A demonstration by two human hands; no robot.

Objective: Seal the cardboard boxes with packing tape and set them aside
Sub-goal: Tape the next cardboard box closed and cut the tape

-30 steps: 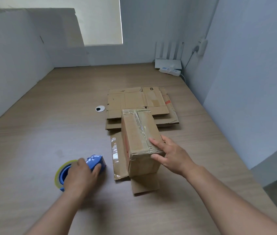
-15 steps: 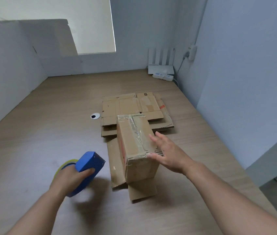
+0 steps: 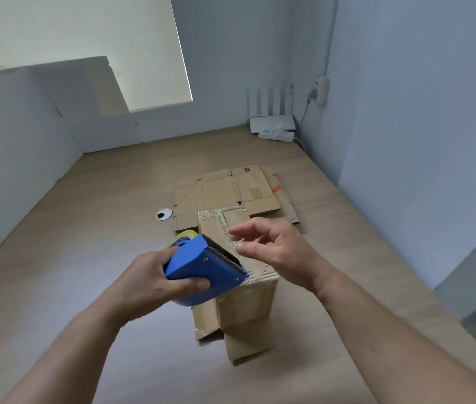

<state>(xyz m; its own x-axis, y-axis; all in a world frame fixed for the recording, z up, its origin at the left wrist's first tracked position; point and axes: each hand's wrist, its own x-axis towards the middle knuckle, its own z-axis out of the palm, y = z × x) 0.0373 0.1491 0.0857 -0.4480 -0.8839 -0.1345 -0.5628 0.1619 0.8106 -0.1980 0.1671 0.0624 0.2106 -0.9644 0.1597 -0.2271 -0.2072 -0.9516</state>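
Left hand (image 3: 155, 282) grips tape dispenser (image 3: 201, 269); right hand (image 3: 277, 246), loosely open and empty, hovers over box (image 3: 245, 298). Cardboard probably light, stiff; hold by side walls.

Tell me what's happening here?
A person is taping a cardboard box on a wooden table. The left hand grips a blue tape dispenser over the box's near top edge, where tape already runs. The right hand hovers beside the dispenser's toothed blade, fingers loosely curved, holding nothing. Flattened cardboard lies behind the box.
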